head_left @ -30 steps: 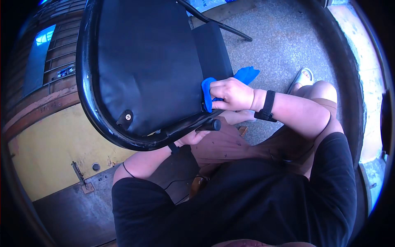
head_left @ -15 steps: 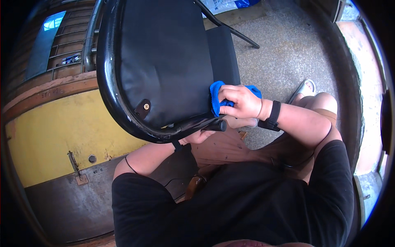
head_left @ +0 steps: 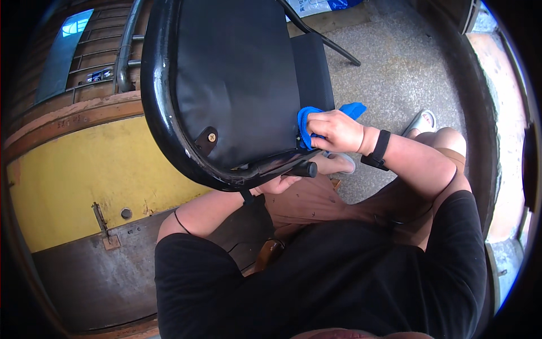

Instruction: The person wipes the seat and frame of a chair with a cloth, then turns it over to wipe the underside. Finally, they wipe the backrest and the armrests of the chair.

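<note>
Partly hidden, left hand (head_left: 280, 184) behind chair (head_left: 237, 85); yellow panel (head_left: 79, 175) leftward.

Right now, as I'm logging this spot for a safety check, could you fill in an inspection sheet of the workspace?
Surface: speckled grey floor.
Job's things: black chair, its frame scuffed; blue cloth at the chair's right-hand edge in view.
Clutter: blue-and-white package at the top edge.
Hands: right hand grips the cloth; left hand partly hidden beneath the frame, grip unclear.
Cables: thin dark cord, mostly hidden; kind unclear.
Surroundings: yellow panel at left.
</note>
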Tool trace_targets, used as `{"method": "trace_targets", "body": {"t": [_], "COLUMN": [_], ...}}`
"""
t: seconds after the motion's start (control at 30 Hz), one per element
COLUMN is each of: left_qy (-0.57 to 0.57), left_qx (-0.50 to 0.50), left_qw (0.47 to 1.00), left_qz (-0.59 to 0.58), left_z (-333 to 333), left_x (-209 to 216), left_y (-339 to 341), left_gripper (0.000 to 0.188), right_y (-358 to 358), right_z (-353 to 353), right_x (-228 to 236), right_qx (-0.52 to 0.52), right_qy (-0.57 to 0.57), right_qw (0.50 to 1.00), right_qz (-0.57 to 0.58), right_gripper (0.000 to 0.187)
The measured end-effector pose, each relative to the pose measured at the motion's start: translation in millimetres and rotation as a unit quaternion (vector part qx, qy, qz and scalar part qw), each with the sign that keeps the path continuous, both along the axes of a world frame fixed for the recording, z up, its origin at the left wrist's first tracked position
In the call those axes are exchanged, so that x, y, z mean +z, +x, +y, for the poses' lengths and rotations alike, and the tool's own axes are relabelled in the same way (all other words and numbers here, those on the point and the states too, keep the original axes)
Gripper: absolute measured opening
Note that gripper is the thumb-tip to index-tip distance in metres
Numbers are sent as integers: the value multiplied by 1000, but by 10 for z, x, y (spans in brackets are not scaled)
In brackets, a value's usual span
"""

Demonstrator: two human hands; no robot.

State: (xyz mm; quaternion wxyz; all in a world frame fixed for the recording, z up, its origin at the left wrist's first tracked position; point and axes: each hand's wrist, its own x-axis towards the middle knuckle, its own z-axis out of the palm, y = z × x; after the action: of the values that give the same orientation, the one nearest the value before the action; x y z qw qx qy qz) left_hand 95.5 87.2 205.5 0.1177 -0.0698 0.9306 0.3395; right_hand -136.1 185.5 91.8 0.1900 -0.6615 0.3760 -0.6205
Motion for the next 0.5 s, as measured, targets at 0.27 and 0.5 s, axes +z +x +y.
{"method": "trace_targets", "body": {"t": [0.27,0.5], "left_qy": [-51,-30], "left_qx": [-12,-25], "left_qw": [999,999], "left_qz": [3,37], "left_z": [-21,3], "left_x": [-58,9], "left_y": [87,-3], "left_gripper": [47,37], "right_y": [9,14], "right_z": [76,83], "right_x": [161,374], "right_qx": [-15,-11], "right_qy": [-15,-37], "right_qw": [999,995], "right_qz": [-46,-95], "right_gripper": [18,17]}}
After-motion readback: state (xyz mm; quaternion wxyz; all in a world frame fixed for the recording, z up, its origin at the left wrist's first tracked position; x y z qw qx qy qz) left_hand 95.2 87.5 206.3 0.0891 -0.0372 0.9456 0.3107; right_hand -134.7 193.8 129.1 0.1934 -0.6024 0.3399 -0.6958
